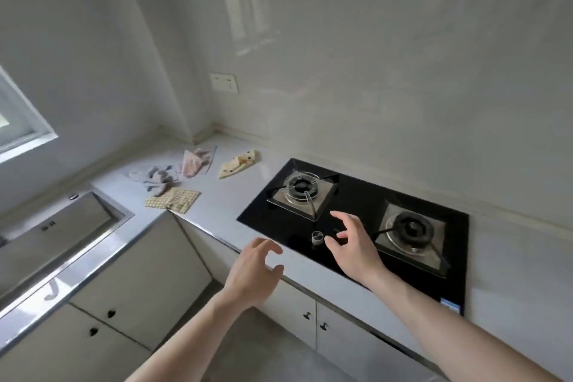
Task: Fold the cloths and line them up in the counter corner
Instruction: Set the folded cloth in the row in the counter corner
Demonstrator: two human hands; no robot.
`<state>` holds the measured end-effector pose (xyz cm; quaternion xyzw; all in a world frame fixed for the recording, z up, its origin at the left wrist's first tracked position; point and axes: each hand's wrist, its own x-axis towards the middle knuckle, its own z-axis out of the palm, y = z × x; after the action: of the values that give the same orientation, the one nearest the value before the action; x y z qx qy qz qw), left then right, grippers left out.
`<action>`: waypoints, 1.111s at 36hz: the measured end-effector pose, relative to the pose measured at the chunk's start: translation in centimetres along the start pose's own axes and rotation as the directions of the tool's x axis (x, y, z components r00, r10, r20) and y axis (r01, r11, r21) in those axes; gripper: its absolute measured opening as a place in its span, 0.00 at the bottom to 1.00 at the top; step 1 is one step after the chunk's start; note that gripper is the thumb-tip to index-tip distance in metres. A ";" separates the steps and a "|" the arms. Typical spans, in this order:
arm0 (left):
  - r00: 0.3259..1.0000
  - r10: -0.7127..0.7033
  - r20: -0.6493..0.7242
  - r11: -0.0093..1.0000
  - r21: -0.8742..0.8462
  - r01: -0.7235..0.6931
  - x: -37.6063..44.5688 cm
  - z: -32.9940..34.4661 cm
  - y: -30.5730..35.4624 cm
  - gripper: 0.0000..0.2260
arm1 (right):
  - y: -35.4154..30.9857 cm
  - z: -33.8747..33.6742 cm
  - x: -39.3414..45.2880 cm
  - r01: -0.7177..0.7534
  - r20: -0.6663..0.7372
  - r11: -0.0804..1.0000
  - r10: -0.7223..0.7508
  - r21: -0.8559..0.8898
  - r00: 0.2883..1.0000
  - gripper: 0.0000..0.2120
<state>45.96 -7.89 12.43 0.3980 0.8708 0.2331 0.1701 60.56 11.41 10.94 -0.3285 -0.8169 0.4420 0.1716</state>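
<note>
Cloths all sit ahead and to the left, near the counter corner, well apart from both hands: checked cloth [172,200] nearest, grey cloth [153,179] crumpled just behind it, pink cloth [193,162] and spotted yellow cloth [237,163] further back. Left hand [252,273] hovers at the counter edge, fingers loose and empty; right hand [352,245] spreads empty over the gas hob [356,195]. Left looks nearer, and the checked cloth's long side runs left to right

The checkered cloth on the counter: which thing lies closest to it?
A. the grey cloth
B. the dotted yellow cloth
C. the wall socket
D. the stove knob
A: the crumpled grey cloth lies right at the far edge of the checkered cloth, while the other things sit clearly farther away.
</note>
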 end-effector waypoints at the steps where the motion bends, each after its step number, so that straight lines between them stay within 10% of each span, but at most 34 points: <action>1: 1.000 -0.020 -0.020 1.000 -0.009 0.020 -0.4 -1.1 -1.2 0.10 | -1.0 1.2 0.5 0.017 0.038 1.000 -0.017 0.002 0.999 0.25; 28: 0.915 -0.330 -0.231 0.941 -0.004 0.339 10.0 -20.3 -29.6 0.13 | -19.0 29.2 23.1 0.193 0.415 0.980 -0.154 -0.055 0.897 0.24; 40: 0.947 -0.313 -0.077 0.948 0.041 0.316 18.2 -23.1 -38.0 0.11 | -20.0 34.7 29.0 0.089 0.385 0.991 -0.046 -0.095 0.922 0.23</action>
<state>0.13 -21.88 9.06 0.2502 0.9344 0.1934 0.1642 12.00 2.34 8.25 -0.2166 -0.8688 0.4452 0.0059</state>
